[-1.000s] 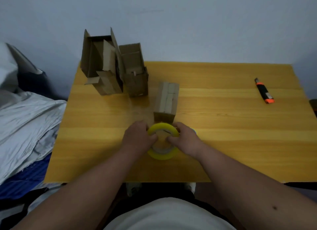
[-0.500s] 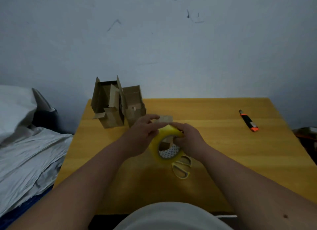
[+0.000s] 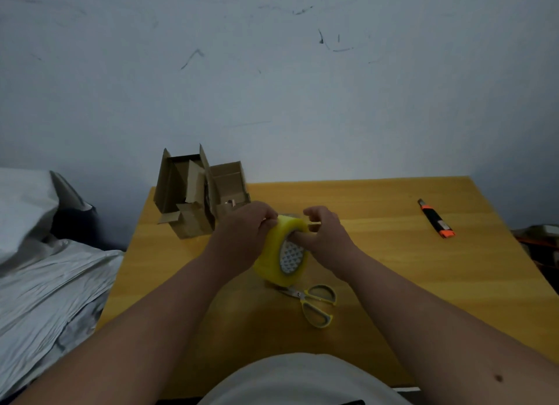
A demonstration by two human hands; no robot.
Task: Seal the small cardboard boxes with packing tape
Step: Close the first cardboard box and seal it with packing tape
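Tape roll (image 3: 279, 253) at frame centre: light, rigid, best held through its core. Left hand (image 3: 242, 238) grips the rim; right hand (image 3: 325, 238) pinches the sticky free end.

Wooden table (image 3: 393, 253), yellow-toned. Far left corner: two open cardboard boxes (image 3: 193, 199), flaps up, touching. Near centre: yellow-handled scissors (image 3: 314, 304), lying flat. Far right: black-and-orange utility knife (image 3: 436, 218).
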